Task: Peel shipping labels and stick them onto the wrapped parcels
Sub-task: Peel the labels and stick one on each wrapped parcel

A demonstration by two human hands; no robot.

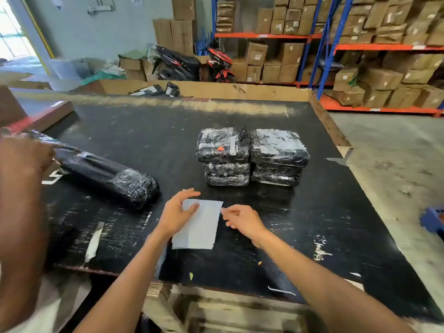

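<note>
A white shipping label sheet [200, 225] hangs just above the black table [300, 212], near its front. My left hand [176, 215] holds the sheet's upper left part, thumb on top. My right hand [242, 219] pinches the sheet's upper right corner with its fingertips. Beyond the label stand two stacks of black plastic-wrapped parcels [252, 156], side by side. A long wrapped parcel [108, 179] lies at the left.
Another person's arm and hand [21, 188] reach in at the left, touching the long parcel. Paper strips [93, 243] lie on the table. A cardboard bin [216, 91] with parcels stands behind, then motorbikes [192, 63] and shelves of cartons [360, 44].
</note>
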